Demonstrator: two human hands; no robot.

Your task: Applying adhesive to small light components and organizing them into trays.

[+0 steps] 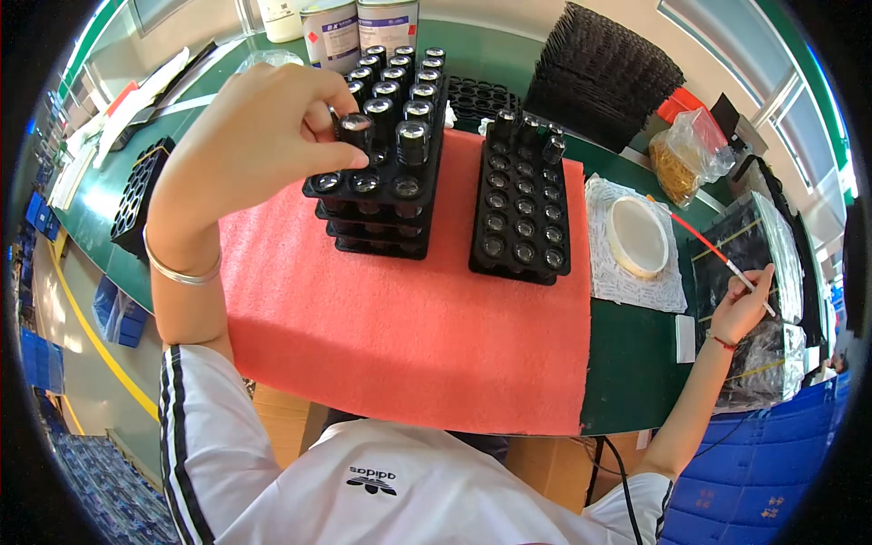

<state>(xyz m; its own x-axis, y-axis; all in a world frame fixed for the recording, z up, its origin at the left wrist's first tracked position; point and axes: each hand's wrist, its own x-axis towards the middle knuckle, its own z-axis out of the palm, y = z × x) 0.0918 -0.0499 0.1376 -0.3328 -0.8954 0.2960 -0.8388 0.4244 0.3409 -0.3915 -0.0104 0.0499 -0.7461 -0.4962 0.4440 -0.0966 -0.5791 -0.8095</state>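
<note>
My left hand [263, 136] pinches a small black cylinder with a glass top [356, 127], holding it just above the near rows of a stack of black trays [381, 195] filled with several such cylinders. My right hand [740, 304] holds a thin red-and-white brush [718, 254] off to the right, its tip toward a round white dish [636, 236]. A second black tray [522, 204], mostly empty cells with a few cylinders at its far end, lies to the right of the stack on a red foam mat [400, 327].
The white dish sits on a white cloth [627, 282]. Stacked black trays [604, 73], a bag of rubber bands [690, 154], two cans [359, 32], an empty black tray [141, 195] and foil-wrapped bundles [754, 254] stand on the green table [627, 372].
</note>
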